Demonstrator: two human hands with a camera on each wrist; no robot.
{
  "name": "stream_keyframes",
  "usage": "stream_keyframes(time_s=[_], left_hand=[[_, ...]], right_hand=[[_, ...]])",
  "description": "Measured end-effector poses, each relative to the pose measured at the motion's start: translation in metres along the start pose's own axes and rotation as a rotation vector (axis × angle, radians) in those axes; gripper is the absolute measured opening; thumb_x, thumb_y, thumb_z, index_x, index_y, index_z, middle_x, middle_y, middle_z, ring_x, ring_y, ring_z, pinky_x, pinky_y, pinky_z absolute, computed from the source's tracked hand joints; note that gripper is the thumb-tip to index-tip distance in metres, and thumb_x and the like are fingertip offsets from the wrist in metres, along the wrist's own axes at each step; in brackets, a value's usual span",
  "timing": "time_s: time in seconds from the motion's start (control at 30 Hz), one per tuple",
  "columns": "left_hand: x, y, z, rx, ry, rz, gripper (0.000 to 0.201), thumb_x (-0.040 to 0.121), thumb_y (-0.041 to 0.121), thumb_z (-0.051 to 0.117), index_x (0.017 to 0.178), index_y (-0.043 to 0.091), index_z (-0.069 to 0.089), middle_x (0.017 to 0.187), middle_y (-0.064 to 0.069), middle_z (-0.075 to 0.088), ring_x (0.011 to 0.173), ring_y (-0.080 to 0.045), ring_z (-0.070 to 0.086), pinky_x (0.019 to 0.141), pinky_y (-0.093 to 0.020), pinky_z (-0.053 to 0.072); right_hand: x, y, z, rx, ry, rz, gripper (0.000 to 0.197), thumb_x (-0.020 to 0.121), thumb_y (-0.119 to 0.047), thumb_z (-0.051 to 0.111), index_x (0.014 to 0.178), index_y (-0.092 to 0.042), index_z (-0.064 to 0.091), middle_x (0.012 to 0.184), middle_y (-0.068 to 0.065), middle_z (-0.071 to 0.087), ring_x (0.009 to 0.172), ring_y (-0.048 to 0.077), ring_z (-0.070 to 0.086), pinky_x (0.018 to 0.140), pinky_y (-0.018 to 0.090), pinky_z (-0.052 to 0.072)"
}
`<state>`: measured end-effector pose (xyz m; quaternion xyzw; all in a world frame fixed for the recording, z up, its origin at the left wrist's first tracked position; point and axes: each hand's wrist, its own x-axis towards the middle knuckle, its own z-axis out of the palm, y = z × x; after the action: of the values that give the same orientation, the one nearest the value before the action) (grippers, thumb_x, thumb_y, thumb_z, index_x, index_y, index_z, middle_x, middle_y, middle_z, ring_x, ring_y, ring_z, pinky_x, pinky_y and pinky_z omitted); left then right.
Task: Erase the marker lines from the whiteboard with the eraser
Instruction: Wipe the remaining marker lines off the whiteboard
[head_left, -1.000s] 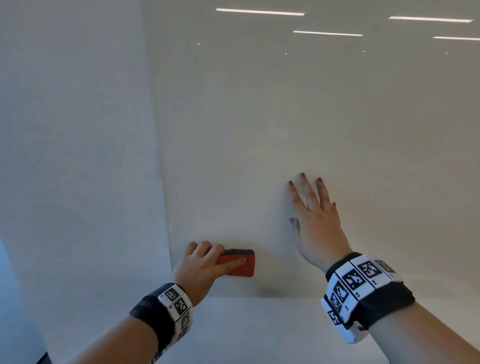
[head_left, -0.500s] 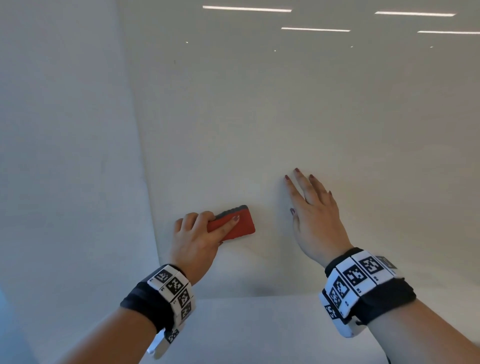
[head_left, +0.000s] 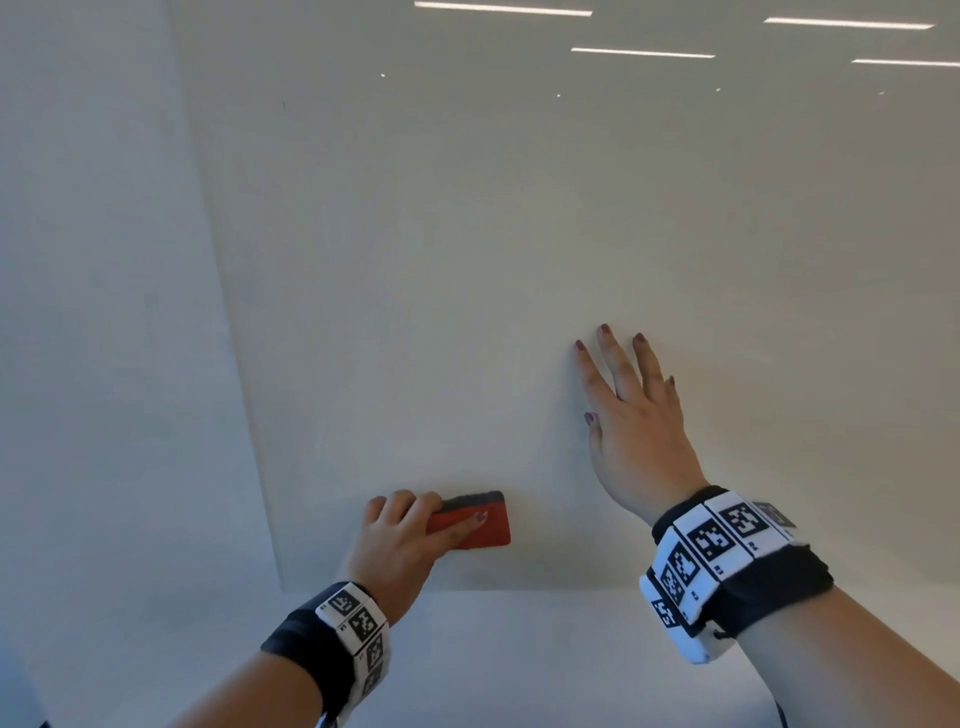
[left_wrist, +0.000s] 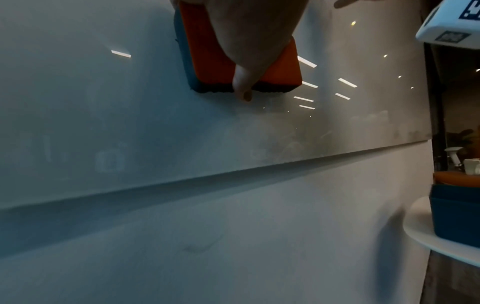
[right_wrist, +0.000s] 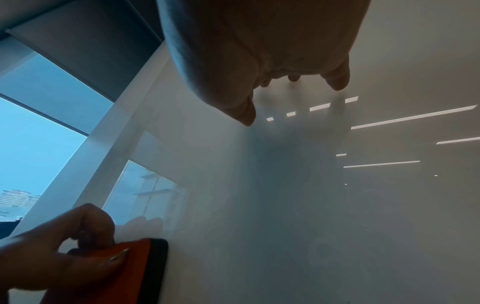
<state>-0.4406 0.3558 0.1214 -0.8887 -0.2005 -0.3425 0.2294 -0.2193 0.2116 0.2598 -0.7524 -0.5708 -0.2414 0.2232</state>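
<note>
1. Head view: we count one eraser (head_left: 475, 521), one whiteboard (head_left: 519, 260) and two hands. Our left hand (head_left: 400, 545) grips the eraser, fingers curled over its top edge and thumb lying across its red back; the dark felt side lies against the whiteboard, low down near the bottom edge. Our right hand (head_left: 631, 421) lies flat on the whiteboard with fingers spread and straight, up and to the right of the eraser and well apart from it. Each wrist wears one band (head_left: 727, 561) printed with black-and-white markers.

2. Left wrist view: the one eraser (left_wrist: 215, 57) sits felt-down on the whiteboard (left_wrist: 130, 127), our thumb across its orange-red back. Faint smudges show low on the whiteboard. At the right edge a blue tub (left_wrist: 457, 214) stands on a white round worktop (left_wrist: 426, 238).

3. Right wrist view: our right palm (right_wrist: 259, 41) presses the whiteboard, fingertips touching it. Our left hand (right_wrist: 64, 257) holds the eraser (right_wrist: 130, 271) at lower left.

4. Against half a second ago, the eraser has dropped back down the whiteboard towards the bottom edge and lies level, no longer tilted. Our right hand has kept its place.
</note>
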Motion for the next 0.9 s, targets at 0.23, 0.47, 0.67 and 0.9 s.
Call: stream_keyframes(time_s=[0.23, 0.47, 0.67, 0.9], left_hand=[[0.036, 0.009, -0.016, 0.019, 0.133, -0.066, 0.066, 0.068, 0.022, 0.078, 0.123, 0.047, 0.052, 0.1, 0.002, 0.053, 0.084, -0.024, 0.047, 0.073, -0.039, 0.041], [0.073, -0.005, -0.063, 0.071, 0.214, -0.156, 0.068, 0.069, 0.026, 0.076, 0.128, 0.043, 0.046, 0.101, -0.004, 0.057, 0.083, -0.03, 0.052, 0.071, -0.043, 0.045], [0.064, -0.001, -0.049, 0.1, 0.205, -0.144, 0.055, 0.079, 0.028, 0.06, 0.129, 0.044, 0.044, 0.102, -0.002, 0.055, 0.085, -0.028, 0.048, 0.072, -0.043, 0.044], [0.036, 0.04, 0.005, 0.025, 0.079, -0.042, 0.068, 0.065, 0.018, 0.077, 0.121, 0.047, 0.053, 0.102, 0.002, 0.048, 0.08, -0.025, 0.045, 0.071, -0.038, 0.041]], right_hand=[[0.002, 0.006, 0.004, -0.02, 0.036, -0.031, 0.074, 0.092, -0.01, 0.044, 0.153, -0.03, 0.005, 0.159, -0.007, -0.006, 0.144, 0.026, -0.008, 0.113, 0.057, 0.016], [0.004, 0.013, 0.007, -0.012, 0.085, -0.068, 0.075, 0.09, -0.008, 0.048, 0.152, -0.03, 0.011, 0.159, -0.006, 0.002, 0.144, 0.028, 0.0, 0.11, 0.061, 0.018], [0.006, 0.016, 0.011, -0.022, 0.104, -0.096, 0.076, 0.09, -0.01, 0.05, 0.152, -0.029, 0.012, 0.159, -0.006, 0.003, 0.143, 0.028, 0.002, 0.11, 0.061, 0.019], [0.006, 0.017, 0.012, -0.026, 0.118, -0.115, 0.079, 0.087, -0.011, 0.053, 0.152, -0.028, 0.012, 0.159, -0.004, 0.004, 0.143, 0.03, 0.003, 0.11, 0.062, 0.02]])
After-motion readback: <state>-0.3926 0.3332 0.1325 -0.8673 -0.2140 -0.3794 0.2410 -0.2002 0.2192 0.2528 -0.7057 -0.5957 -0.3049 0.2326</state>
